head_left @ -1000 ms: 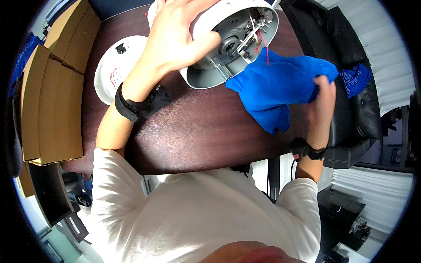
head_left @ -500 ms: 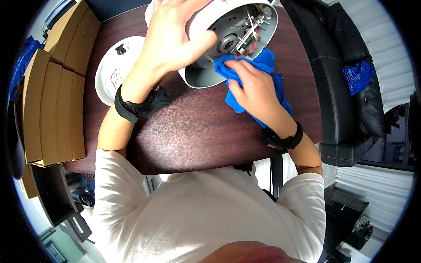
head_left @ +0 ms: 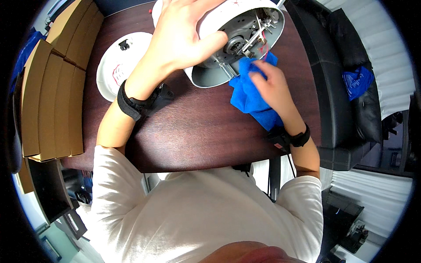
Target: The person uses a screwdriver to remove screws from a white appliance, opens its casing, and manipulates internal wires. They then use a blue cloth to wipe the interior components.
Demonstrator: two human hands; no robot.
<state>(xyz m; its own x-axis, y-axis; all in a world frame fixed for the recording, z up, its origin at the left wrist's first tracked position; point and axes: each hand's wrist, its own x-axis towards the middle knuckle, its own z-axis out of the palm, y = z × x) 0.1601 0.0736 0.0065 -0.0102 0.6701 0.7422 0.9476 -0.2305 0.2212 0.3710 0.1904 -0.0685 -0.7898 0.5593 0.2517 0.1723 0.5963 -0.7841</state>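
A white appliance housing [head_left: 209, 79] lies on its side at the table's far edge. Its open end shows a grey metal inside with a round hub, a bracket and thin red wires. My left hand [head_left: 184, 39] rests on its white outer wall, fingers stretched out and thumb reaching across the rim; the fingertips are cut off by the upper edge. Just right of the opening, my right hand [head_left: 274, 85], slightly blurred, has its fingers closed on a blue cloth [head_left: 250, 94]. The cloth's upper part touches the housing's lower rim and the rest hangs onto the table.
Left of the housing lies a white round cover [head_left: 105, 72] with a small black part on it. Brown cardboard boxes [head_left: 52, 105] line the table's left side. A black sofa [head_left: 335, 109] with a blue bag [head_left: 357, 83] stands to the right of the dark wooden table [head_left: 197, 127].
My right hand has drawn back from the housing's opening toward the right, the blue cloth moving with it. A metal rod inside the lower rim now shows. My left hand stays on the housing.
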